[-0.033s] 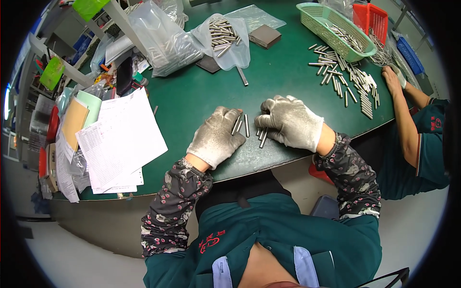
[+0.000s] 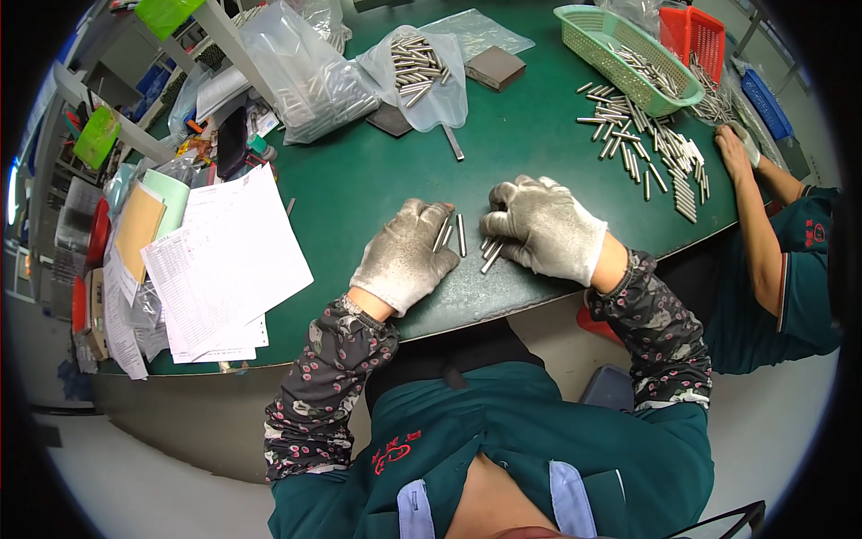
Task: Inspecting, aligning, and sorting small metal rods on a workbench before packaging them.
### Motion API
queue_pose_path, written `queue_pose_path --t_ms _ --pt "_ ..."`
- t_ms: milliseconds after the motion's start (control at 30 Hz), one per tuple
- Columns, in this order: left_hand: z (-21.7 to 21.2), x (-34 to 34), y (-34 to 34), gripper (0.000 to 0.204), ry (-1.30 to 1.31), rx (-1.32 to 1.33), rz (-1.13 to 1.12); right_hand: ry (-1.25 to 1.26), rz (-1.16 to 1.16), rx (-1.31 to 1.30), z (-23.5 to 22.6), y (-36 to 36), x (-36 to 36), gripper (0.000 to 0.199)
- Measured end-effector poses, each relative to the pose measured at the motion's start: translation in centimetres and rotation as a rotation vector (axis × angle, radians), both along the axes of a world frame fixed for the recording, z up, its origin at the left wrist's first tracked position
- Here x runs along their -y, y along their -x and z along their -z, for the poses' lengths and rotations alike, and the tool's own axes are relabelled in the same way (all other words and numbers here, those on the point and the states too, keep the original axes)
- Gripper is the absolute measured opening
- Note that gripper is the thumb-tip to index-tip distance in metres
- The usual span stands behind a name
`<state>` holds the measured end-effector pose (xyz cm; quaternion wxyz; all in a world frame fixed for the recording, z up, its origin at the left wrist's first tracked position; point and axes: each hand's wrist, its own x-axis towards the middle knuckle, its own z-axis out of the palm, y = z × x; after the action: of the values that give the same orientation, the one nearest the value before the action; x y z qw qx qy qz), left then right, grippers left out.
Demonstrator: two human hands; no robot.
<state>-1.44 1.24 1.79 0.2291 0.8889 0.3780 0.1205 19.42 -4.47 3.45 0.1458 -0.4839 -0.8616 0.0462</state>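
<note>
I see the left hand and right hand, fingers curled, pinning short metal rods on the green tabletop. At 6 o'clock lies the edge; loose rods could roll off.

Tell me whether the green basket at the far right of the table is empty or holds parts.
It holds parts: the green basket stands upright with a layer of metal pins lying across its floor, well below the rim.

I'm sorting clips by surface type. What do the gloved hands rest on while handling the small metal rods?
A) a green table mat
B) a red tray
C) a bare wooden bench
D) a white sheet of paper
A: both the left hand and right hand lie on the green table with the metal rods between them.
</note>
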Motion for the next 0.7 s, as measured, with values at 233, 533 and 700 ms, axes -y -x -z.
queue_pose_path --t_ms 233,533,700 --pt "0.1 -0.1 -0.3 0.040 0.034 -0.032 -0.115 0.053 0.410 0.016 0.7 1.4 0.8 0.021" --pt "1.2 -1.0 0.5 0.021 -0.238 0.058 0.065 0.282 0.361 -0.039 -0.2 3.1 0.2 0.045" --pt "2.3 -1.8 0.5 0.025 -0.240 0.384 0.090 0.260 0.263 0.003 0.2 2.7 -0.5 0.055"
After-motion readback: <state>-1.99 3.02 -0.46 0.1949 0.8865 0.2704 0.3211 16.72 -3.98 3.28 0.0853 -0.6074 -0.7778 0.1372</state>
